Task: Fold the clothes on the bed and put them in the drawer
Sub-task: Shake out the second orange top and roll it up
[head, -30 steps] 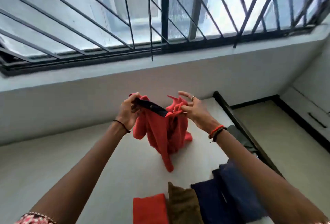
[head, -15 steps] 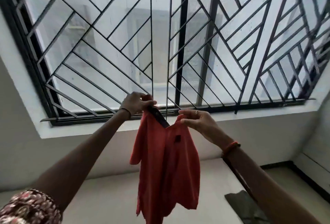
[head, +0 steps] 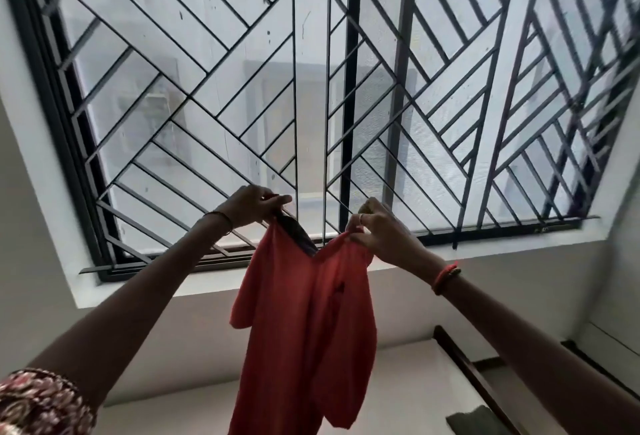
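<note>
Shirt (head: 311, 330) lifted higher, hem cut off; left hand (head: 250, 206) and right hand (head: 379, 232) pinch shoulders

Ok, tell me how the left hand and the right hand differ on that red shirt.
The left hand grips the red shirt at its dark collar; the right hand pinches red shoulder fabric. The left hand sits slightly higher than the right hand. The right hand wears a ring; the left hand shows none. Both hold the shirt up, hanging.

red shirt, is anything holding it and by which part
The left hand pinches the red shirt at one shoulder beside the dark collar; the right hand pinches the other shoulder. The rest hangs down.
</note>
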Available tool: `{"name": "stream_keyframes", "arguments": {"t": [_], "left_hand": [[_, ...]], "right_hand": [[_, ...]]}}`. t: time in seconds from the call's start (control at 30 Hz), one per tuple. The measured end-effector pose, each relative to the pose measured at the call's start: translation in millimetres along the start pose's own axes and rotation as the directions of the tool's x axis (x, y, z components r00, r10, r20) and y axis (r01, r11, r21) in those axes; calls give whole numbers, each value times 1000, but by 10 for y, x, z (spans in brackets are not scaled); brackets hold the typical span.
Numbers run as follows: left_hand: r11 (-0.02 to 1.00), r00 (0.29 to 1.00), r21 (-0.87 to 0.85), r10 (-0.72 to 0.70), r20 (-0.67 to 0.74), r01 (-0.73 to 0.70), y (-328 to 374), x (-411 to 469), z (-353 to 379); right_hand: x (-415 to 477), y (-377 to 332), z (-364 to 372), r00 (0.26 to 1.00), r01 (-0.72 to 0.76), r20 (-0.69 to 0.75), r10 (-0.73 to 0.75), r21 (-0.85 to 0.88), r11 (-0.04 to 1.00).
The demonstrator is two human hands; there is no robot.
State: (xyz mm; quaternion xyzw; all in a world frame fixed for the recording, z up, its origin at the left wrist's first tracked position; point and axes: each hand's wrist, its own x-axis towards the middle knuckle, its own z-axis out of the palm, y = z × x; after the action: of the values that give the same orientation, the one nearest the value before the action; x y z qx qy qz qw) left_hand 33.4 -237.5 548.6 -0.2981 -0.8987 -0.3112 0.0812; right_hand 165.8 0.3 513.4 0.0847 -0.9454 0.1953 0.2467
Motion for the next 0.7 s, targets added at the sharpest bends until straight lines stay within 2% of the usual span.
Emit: {"name": "stream_keyframes", "arguments": {"t": [0.1,0.2,0.3,0.4,0.5,0.57,0.63,0.7], "left_hand": [[999,982,9,41,183,-44,-29,-33,-123],[988,958,80,104,266,-129,-62,-41,-243],[963,962,179,158,225,-200,-55,-3,-263],[950,969,217,197,148,-227,-92,59,-279],[961,968,155,208,140,-229,-236,146,-335],[955,956,96,269,120,-281,-308,150,-347],[959,959,-59,279,50,-276,-292,79,-330],[943,976,-270,213,34,-197,-208,18,-291]], "right_hand": [[47,5,-10,999,-33,17,31,149,988],[74,-1,-40,999,-34,39,27,193,981],[102,14,-51,999,-48,26,43,273,961],[139,58,-78,999,-36,-23,44,264,964],[144,139,-136,999,-45,22,40,312,949],[125,175,-195,996,-63,76,37,371,926],[114,182,-258,991,-91,131,38,428,899],[115,154,-327,985,-126,162,54,477,870]]}}
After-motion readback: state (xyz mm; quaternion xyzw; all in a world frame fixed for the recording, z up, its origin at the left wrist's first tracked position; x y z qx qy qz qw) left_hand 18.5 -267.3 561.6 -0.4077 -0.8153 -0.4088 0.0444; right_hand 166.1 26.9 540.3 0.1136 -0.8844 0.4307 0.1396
